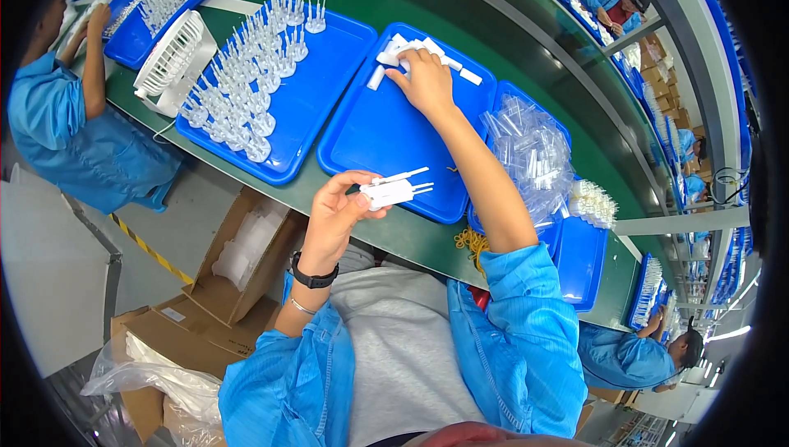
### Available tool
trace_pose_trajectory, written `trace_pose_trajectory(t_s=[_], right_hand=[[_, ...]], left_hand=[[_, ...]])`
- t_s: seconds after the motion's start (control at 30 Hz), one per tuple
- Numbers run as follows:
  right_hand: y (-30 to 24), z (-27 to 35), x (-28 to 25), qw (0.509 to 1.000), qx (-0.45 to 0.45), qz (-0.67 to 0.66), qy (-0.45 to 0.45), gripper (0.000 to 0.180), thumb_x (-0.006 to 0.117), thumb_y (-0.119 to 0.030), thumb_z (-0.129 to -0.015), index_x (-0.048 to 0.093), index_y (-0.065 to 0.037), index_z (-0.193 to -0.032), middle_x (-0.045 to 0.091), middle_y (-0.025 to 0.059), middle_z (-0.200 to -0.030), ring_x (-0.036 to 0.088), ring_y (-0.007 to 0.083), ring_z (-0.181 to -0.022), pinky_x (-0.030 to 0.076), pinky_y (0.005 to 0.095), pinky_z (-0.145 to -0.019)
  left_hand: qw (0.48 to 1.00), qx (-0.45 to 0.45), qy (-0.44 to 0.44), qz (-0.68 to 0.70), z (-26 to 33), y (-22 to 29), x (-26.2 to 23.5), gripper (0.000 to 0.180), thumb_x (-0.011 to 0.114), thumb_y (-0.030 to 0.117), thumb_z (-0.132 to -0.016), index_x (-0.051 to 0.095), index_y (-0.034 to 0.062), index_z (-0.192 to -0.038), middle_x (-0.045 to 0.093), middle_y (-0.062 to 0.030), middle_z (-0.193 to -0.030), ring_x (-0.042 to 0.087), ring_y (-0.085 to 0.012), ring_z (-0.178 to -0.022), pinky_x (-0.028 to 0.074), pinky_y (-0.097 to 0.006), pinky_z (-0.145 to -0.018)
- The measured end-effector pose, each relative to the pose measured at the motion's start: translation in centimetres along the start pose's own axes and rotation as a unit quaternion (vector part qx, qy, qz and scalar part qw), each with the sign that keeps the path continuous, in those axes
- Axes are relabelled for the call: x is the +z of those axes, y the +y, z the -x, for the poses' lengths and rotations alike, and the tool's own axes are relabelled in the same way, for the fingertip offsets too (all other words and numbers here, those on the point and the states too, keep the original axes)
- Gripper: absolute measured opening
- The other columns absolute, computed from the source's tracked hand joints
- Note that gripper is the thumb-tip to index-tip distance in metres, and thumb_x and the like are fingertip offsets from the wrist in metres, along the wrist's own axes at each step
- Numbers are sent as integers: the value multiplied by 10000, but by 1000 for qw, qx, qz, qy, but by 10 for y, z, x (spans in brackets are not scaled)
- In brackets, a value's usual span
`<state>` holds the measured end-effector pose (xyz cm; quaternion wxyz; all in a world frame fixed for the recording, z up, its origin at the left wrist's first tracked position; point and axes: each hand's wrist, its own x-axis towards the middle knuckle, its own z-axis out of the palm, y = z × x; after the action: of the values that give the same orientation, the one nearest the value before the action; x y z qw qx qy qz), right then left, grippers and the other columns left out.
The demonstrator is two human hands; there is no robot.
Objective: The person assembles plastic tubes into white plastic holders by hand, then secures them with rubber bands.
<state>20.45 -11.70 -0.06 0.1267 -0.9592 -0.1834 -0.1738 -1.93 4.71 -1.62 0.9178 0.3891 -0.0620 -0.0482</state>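
Note:
My left hand is closed on a white plastic part with thin prongs, held over the near edge of a blue tray. The prongs point to the right. At the far end of that tray, my right hand reaches over a pile of white rectangular pieces. Its thumb stands apart from the fingers, whose tips touch the pile and are partly hidden against it. Left of this tray, another blue tray holds many upright white pronged parts in rows.
A white fan stands beside the left tray. On the right are a tray of clear plastic tubes, yellow rubber bands and more white parts. Cardboard boxes stand below the green bench. Co-workers sit at left and right.

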Motion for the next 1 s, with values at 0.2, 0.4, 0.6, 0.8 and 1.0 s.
trace_pose_trajectory(t_s=[0.2, 0.4, 0.6, 0.8, 1.0], right_hand=[[1, 11, -1, 998, -17, -38, -35, 288, 689, -229, -766, 672, -97, -1021, 629, 112, -1038, 575, 294, -1009, 477, 386, -857], [15, 27, -20, 982, 7, -162, -91, 345, 649, -47, -708, 674, -69, -1051, 657, 134, -1014, 629, 298, -908, 510, 367, -807], [10, 46, -35, 986, -45, -129, -100, 338, 704, -171, -741, 657, -95, -1066, 649, 98, -925, 622, 267, -918, 507, 362, -773], [-15, 44, -27, 987, -12, -135, -90, 324, 671, -333, -805, 638, -77, -1000, 632, 102, -943, 607, 264, -935, 503, 372, -778], [-21, 42, -16, 994, -35, -78, -74, 219, 690, -223, -778, 649, -65, -923, 636, 105, -943, 597, 273, -938, 506, 393, -784]], left_hand=[[1000, 4, 25, 8, 2, 7, -1, 400, 647, 136, -868, 512, 20, -1226, 572, -138, -1165, 642, -232, -944, 571, -307, -766], [999, -2, 32, 24, 2, 4, -16, 461, 666, 147, -859, 499, -8, -1260, 576, -121, -1168, 632, -197, -969, 560, -295, -787], [999, -9, 27, 32, -2, 1, -14, 436, 657, 141, -866, 507, -9, -1247, 579, -117, -1164, 638, -205, -970, 560, -294, -790], [999, -21, 25, 33, -2, -1, -12, 414, 647, 118, -869, 511, 1, -1242, 568, -132, -1192, 634, -212, -984, 559, -310, -804], [999, 10, 43, 24, -1, 0, -9, 419, 659, 91, -855, 512, 0, -1237, 563, -143, -1204, 621, -215, -1018, 555, -329, -822]])
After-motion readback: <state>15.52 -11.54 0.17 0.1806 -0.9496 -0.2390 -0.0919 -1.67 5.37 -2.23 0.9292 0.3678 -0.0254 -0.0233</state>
